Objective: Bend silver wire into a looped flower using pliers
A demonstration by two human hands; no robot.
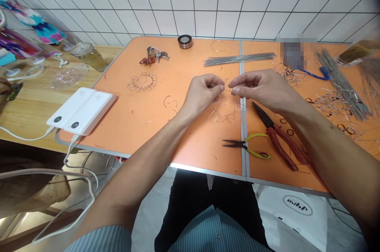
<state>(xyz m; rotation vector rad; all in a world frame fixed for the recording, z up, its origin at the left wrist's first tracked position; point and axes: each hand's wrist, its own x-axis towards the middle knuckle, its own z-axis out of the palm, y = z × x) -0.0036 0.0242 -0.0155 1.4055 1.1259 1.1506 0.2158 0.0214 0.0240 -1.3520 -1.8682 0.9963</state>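
Observation:
Both my hands meet over the orange folding table [124, 113], at a flower-shaped ring of thin wire [225, 114] with looped petals. My left hand [204, 91] pinches the wire near the ring's top with thumb and forefinger. Just to its right, my right hand [261, 88] also has its thumb and fingertips pressed together on the same wire ring. The lower petals hang below my fingers. Red-handled pliers [282, 141] lie under my right forearm, beside small yellow-handled pliers [247, 145]. A second wire flower ring [142, 82] lies at the left.
Behind are a tape roll [185, 41], keys [156, 55] and a bundle of straight wires [239, 59]. Tangled wire pieces [332, 101] and another wire bundle [344, 86] lie right. White boxes with cables [81, 110] sit at the left edge; a person's foot [56, 188] shows lower left.

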